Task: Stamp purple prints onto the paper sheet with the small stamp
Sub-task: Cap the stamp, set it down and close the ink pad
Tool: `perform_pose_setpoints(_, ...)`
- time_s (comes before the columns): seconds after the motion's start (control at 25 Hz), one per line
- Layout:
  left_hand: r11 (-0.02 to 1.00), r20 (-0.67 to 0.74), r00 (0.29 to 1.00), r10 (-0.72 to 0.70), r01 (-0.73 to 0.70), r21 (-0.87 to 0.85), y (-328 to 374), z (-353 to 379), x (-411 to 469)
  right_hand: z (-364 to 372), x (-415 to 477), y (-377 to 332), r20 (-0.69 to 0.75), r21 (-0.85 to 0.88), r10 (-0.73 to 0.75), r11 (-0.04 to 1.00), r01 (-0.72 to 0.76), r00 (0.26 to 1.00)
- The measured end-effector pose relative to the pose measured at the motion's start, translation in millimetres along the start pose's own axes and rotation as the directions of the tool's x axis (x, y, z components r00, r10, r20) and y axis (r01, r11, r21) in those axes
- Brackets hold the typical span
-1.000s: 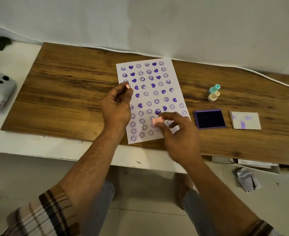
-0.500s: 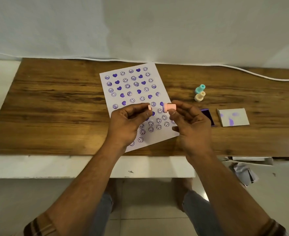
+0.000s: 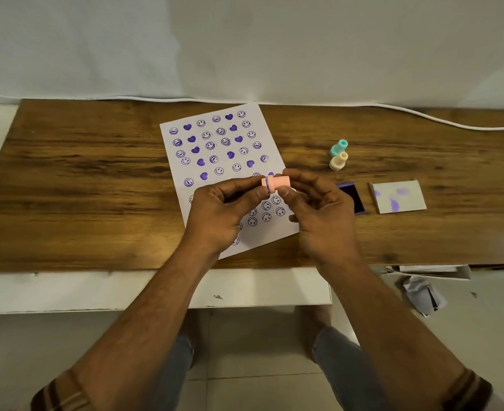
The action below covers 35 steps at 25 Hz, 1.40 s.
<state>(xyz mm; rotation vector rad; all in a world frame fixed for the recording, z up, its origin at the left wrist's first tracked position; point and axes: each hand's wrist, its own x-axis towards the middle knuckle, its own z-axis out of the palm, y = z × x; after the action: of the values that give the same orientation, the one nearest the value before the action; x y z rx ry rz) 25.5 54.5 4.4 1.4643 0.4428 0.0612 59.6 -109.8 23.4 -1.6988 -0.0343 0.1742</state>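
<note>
So both hands are up over the white paper sheet (image 3: 224, 149), which is already mostly covered in purple smileys and hearts. The right hand (image 3: 319, 215) pinches the small pink plastic stamp (image 3: 277, 183) sideways by its handle, and the left hand (image 3: 221, 215) has its fingers (image 3: 252, 189) closed on a little pink cap at the stamp's inked end. Looks like capping or uncapping, can't tell which. If more prints are wanted, the stamp face needs to be bare, dabbed on the purple ink pad (image 3: 352, 198), then pressed onto a free spot. Hands hide the sheet's lower middle and part of the pad, so free spots are hard to judge. Teal and cream stamps (image 3: 338, 155) sit unused on the wooden counter (image 3: 81, 179).
</note>
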Motion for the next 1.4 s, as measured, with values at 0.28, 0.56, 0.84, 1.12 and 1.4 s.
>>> perform_pose_setpoints(0.28, 1.0, -0.025, 1.0, 0.014, -0.014, 0.018, 1.9, 1.3, -1.6, -3.5, 3.3, 4.2, 0.011, -0.026, 0.041, 0.999, -0.04, 0.999)
perform_pose_setpoints(0.56, 1.0, -0.046, 0.999, 0.001, -0.001, -0.003, -2.3, 5.5, 0.3, -2.1, 3.8, 3.7, -0.012, 0.039, 0.09, 0.995, -0.089, 0.996)
perform_pose_setpoints(0.84, 0.987, -0.039, 0.991, 0.125, -0.12, 0.111, 2.3, 8.7, -2.9, 3.6, 3.7, 0.9, -0.006, 0.164, 0.241, 0.958, -0.236, 0.971)
perform_pose_setpoints(1.12, 0.967, -0.056, 0.994, 0.094, -0.077, 0.243, 2.8, 11.0, -2.5, -22.8, 24.8, -0.6, -0.219, -0.292, -0.109, 0.955, 0.042, 0.969)
perform_pose_setpoints(1.4, 0.724, 0.078, 0.98, 0.185, -0.189, 0.663, -7.7, 21.9, -4.3, -37.7, 60.7, 28.9, -0.161, -0.785, -0.311, 0.615, 0.069, 0.937)
